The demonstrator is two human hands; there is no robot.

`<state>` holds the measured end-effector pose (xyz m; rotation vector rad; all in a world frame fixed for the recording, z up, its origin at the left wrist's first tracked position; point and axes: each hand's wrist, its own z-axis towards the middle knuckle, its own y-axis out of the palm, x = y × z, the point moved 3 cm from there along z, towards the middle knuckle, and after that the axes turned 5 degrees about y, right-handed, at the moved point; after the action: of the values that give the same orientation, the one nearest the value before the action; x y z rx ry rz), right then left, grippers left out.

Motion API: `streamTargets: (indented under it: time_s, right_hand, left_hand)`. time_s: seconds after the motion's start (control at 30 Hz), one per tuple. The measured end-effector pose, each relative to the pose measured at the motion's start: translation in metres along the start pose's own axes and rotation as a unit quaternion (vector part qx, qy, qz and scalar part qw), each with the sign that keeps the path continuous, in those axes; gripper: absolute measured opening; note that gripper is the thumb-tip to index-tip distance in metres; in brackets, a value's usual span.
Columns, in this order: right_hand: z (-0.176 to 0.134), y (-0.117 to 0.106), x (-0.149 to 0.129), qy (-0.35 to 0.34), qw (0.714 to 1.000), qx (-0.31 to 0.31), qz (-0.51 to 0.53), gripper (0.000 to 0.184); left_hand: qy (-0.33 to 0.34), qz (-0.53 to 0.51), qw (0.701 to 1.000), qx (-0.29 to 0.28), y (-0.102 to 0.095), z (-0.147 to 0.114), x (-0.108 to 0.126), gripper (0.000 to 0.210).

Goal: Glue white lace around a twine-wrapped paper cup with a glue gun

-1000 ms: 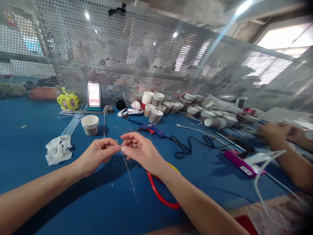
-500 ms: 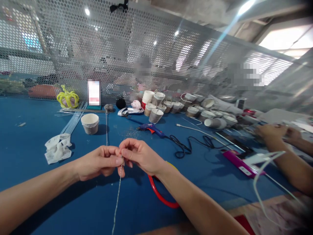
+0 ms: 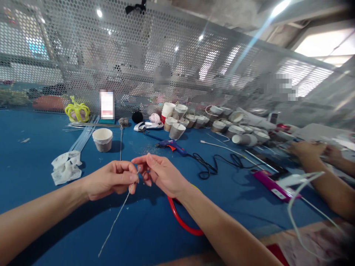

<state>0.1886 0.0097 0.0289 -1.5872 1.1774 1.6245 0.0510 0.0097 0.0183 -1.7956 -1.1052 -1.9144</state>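
Note:
Thumb and fingers of my left hand (image 3: 113, 179) are pinched on a thin grey yarn strand (image 3: 118, 216). Its loose tail slants down to the lower left, and a short bit stands up above the thumb. Behind my hands, a grey strand runs back to a small grey yarn ball (image 3: 124, 121). Close beside the pinch is my right hand (image 3: 162, 173), its thumb raised and fingers loosely curled and apart, with nothing visibly held. A fabric-wrapped cup (image 3: 102, 140) stands beyond my left hand. Partly behind my right forearm lies a red ring-shaped thing (image 3: 179, 220).
A blue glue gun (image 3: 173, 145) with a black cord lies ahead. Several wrapped cups (image 3: 176, 131) cluster at the back. On the left are crumpled white material (image 3: 66, 168) and a yellow-green looped piece (image 3: 77, 111). A purple power strip (image 3: 273, 186) lies near another person's arm (image 3: 327, 181).
My right thumb has lifted and its fingers have come off the strand. The yarn's tail has swung left, and its end now shows. My left hand has barely moved.

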Motion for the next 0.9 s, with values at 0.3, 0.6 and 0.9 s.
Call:
streamTargets:
  time_s: [0.3, 0.6, 0.9]
  right_hand:
    - [-0.001, 0.000, 0.000, -0.017, 0.994, 0.045, -0.103, 0.034]
    - [-0.003, 0.000, -0.004, -0.061, 0.986, 0.055, -0.146, 0.033]
    - [-0.003, 0.004, -0.001, -0.061, 0.982, 0.048, -0.174, 0.031]
  left_hand:
    - [0.052, 0.191, 0.979, 0.039, 0.001, -0.003, 0.010, 0.018]
    - [0.068, 0.232, 0.969, 0.047, 0.001, -0.002, 0.012, 0.017]
    - [0.024, 0.172, 0.984, 0.030, -0.001, -0.002, 0.000, 0.019]
